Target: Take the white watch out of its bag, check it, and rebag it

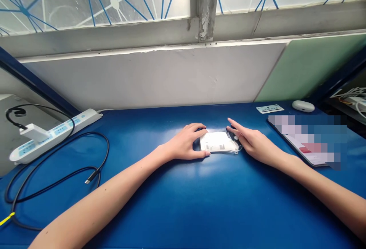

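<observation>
A small flat packet (216, 142), white with printed marks and a shiny clear wrapping, lies on the blue table (171, 203). My left hand (190, 142) grips its left end, with the thumb at the near edge and the fingers at the far edge. At the packet's other end is my right hand (247, 140), fingers stretched out and apart. A dark patch and a small white round spot show by the right fingertips; what they belong to is unclear. Whether those fingertips touch the packet cannot be made out.
To the left are a white power strip (60, 133) with a plugged-in charger (34, 133) and a coiled black cable (107, 146). On the right lie a tablet-like device (297, 146), partly pixelated, a printed card (270, 108) and a white rounded case (303, 106). A wall panel (157, 77) stands behind.
</observation>
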Action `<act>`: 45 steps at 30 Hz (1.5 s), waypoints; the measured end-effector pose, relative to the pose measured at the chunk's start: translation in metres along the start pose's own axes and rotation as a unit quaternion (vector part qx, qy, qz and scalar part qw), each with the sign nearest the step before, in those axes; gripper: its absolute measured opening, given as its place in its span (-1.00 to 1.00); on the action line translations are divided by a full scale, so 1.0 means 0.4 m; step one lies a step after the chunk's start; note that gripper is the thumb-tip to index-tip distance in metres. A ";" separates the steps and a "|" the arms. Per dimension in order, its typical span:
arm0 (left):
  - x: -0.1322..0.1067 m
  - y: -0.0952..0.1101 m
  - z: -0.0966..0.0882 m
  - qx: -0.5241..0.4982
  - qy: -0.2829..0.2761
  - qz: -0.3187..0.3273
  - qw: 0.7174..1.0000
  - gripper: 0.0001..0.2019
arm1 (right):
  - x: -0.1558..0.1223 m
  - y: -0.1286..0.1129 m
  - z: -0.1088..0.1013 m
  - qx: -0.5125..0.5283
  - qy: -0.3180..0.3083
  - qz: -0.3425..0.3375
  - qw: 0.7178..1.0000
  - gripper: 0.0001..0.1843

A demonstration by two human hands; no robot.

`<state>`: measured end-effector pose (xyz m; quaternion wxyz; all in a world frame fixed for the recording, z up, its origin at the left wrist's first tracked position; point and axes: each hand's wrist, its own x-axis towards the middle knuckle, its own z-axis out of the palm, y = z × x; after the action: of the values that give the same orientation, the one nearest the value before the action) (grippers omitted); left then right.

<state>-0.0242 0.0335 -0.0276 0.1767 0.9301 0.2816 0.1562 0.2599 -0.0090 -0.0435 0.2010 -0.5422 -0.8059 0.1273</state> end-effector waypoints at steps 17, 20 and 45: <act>0.003 0.009 0.009 0.053 0.014 -0.011 0.998 -0.40 | 0.013 0.016 -0.012 -0.038 0.071 -0.152 0.985 -0.70; 0.003 0.010 0.004 0.050 0.006 -0.006 0.999 -0.40 | 0.011 0.017 -0.006 -0.032 0.065 -0.147 0.987 -0.67; 0.005 0.007 0.005 0.067 0.002 -0.017 0.998 -0.44 | 0.008 -0.006 0.011 -0.005 0.082 -0.185 0.979 -0.72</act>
<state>-0.0205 0.0318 -0.0279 0.1159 0.9347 0.3073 0.1356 0.2550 -0.0070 -0.0458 0.2842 -0.3930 -0.8737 0.0388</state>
